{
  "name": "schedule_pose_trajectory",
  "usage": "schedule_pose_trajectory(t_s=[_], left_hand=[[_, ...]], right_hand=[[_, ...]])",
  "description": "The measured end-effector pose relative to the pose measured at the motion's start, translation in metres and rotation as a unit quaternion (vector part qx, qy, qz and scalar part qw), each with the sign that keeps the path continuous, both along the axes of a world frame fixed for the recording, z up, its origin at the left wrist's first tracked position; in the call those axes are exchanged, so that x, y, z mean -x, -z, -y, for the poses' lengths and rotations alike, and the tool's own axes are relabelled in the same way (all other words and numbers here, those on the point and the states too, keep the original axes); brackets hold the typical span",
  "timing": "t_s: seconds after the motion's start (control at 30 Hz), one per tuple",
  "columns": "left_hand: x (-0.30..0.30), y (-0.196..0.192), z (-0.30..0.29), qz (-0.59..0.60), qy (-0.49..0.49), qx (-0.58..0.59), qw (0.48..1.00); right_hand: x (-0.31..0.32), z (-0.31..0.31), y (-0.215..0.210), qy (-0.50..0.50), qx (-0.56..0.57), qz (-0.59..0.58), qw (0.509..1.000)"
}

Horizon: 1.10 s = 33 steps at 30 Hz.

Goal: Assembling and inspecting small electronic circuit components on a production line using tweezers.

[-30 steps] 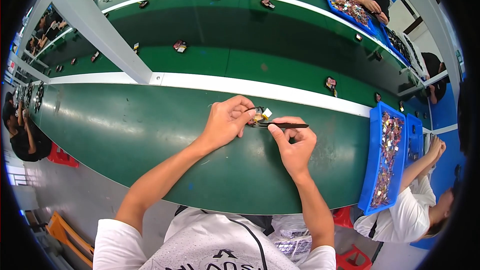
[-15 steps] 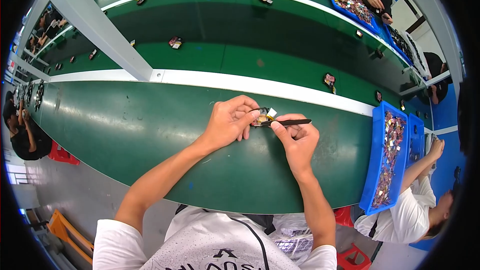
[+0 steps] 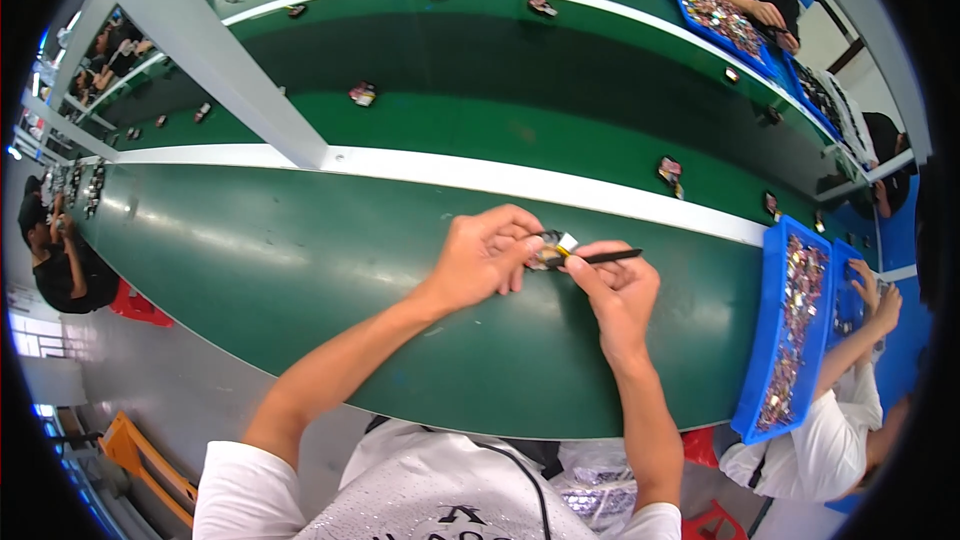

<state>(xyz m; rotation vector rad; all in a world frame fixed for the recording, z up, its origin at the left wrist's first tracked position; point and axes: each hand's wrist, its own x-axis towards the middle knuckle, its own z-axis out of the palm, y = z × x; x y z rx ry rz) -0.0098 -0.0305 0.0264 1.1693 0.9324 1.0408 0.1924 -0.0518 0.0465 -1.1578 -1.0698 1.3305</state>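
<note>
My left hand (image 3: 487, 258) pinches a small part (image 3: 553, 249) with black, yellow and white bits above the green table (image 3: 300, 280). My right hand (image 3: 615, 290) grips a thin black tool (image 3: 608, 257) that lies level, its tip touching the small part. Both hands meet over the table's near half, just in front of the white strip (image 3: 480, 176).
A blue tray (image 3: 775, 340) filled with small parts stands at the right, where another person's hands (image 3: 872, 300) work. Small assembled pieces (image 3: 668, 173) lie spaced along the green belt beyond the strip. A grey post (image 3: 230, 70) crosses at left. Other people sit at the far side.
Both hands have stayed together on the small part. The view has shifted slightly, and the pieces on the belt look displaced a little.
</note>
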Motion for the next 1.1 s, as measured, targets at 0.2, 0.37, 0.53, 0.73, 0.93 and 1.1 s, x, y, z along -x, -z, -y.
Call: schedule_pose_trajectory(t_s=[0.2, 0.37, 0.53, 0.73, 0.93, 1.1], left_hand=[[-0.011, 0.000, -0.004, -0.003, -0.015, 0.003, 1.000], [-0.016, 0.000, -0.009, -0.021, -0.002, 0.015, 1.000], [-0.015, -0.003, -0.014, -0.028, -0.007, 0.032, 0.999], [-0.014, -0.004, -0.015, -0.041, -0.007, 0.025, 0.999], [-0.016, -0.001, -0.014, -0.028, -0.002, 0.034, 0.999], [-0.010, 0.004, -0.015, -0.006, 0.010, 0.042, 0.999]], right_hand=[[-0.007, -0.003, 0.003, 0.019, -0.060, 0.054, 0.997], [-0.016, -0.005, 0.005, 0.015, -0.084, 0.097, 0.992], [-0.012, -0.009, 0.006, 0.019, -0.106, 0.134, 0.985], [-0.012, -0.010, 0.007, 0.019, -0.108, 0.131, 0.985], [-0.014, -0.008, 0.009, 0.018, -0.104, 0.112, 0.988], [-0.010, -0.009, 0.008, 0.021, -0.075, 0.083, 0.993]])
